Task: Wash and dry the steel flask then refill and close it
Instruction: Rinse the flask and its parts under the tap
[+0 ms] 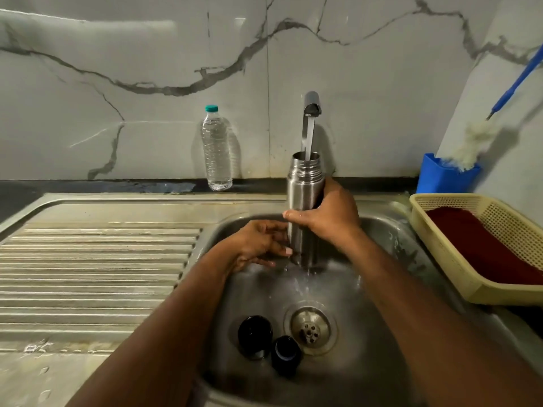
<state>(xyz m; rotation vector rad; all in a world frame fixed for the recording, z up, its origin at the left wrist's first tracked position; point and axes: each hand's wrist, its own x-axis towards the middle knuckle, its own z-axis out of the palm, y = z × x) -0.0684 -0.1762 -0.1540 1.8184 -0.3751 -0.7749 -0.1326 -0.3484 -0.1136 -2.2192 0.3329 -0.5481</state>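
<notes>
Standing upright over the stainless steel sink basin (382, 333), the open, brushed-steel cylindrical flask (304, 212) sits directly beneath the chrome tap spout (311, 105), and a stream of water (308, 139) runs into its threaded mouth. From the head view, the right hand (329, 215) wraps the flask's middle, fingers (293, 214) curled round the front of the body with the thumb behind. The left hand (258, 245) touches the flask's lower part from the left, its fingers loosely bent against the metal; whether they truly grip it cannot be told. Water spills off the flask's base into the basin.

On the basin floor, a black round cap (255, 336) and a smaller black stopper (285, 355) lie just beside the drain strainer (311, 329). To the left stretches the ribbed steel drainboard (97, 268). At the back of the counter, a clear plastic water bottle with a teal cap (216, 151) stands against the marbled wall. To the right, a blue holder (446, 174) keeps a blue-handled bottle brush (482, 136), near a beige plastic basket (449, 245) holding a dark red cloth (482, 248).
</notes>
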